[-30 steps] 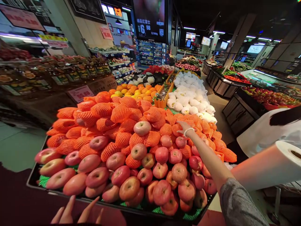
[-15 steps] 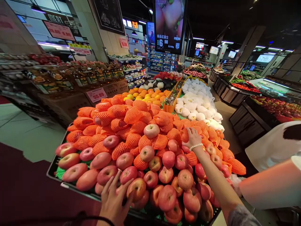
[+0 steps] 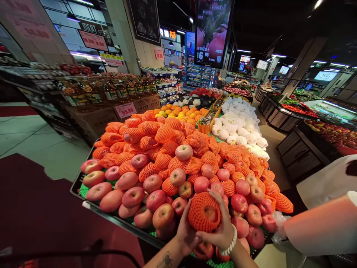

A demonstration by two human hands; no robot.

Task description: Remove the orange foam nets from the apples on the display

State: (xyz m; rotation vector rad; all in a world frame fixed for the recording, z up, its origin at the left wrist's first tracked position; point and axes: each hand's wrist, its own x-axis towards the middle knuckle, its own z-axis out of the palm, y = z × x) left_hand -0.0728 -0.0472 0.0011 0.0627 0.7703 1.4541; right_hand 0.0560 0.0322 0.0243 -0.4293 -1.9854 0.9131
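Observation:
An apple in an orange foam net is held up between both hands, above the front of the fruit pile. My left hand cups its left side and underside. Wrapped round its right side is my right hand, with a beaded bracelet at the wrist. Bare red apples lie close about the hands, along the front of the black display tray. Behind them rises a heap of orange foam-netted apples. Parts of both hands' fingers are hidden behind the held apple.
White-netted fruit lies behind to the right, yellow fruit behind the orange heap. A large roll stands at the right edge. Bottles on cartons line the left, and a price screen hangs above.
My right hand has come back from the orange-netted heap with a netted apple. My left hand has left the bare apples and moved right to join it. The view has shifted slightly.

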